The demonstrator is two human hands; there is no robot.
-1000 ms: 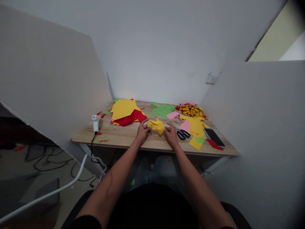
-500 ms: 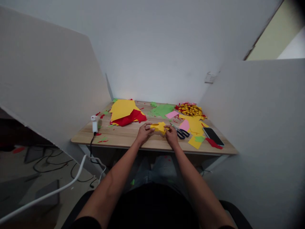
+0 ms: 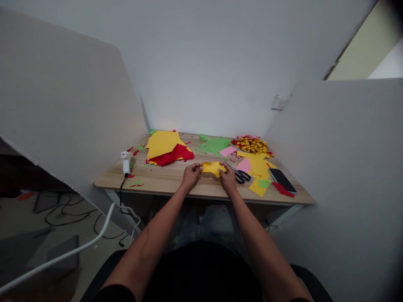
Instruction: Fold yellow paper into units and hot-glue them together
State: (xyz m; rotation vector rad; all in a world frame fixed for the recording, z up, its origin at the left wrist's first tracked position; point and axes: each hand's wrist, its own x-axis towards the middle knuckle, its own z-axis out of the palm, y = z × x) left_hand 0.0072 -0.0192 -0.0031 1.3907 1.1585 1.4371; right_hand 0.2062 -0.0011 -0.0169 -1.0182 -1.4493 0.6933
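Between my hands is a small yellow piece of paper, its outline uneven and partly folded, held just above the front of the wooden table. My left hand pinches its left end between thumb and fingers. At the right end, my right hand grips it the same way. Dark-handled scissors lie on the table close beside my right hand, their blades partly hidden behind it.
Yellow sheets and red paper lie at the back left, green paper behind my hands. A pile of folded yellow and red pieces sits back right. A phone is at right, a white corded device at left.
The yellow paper has turned slightly and looks flatter between my hands. Both hands keep hold of it and have shifted only a little.
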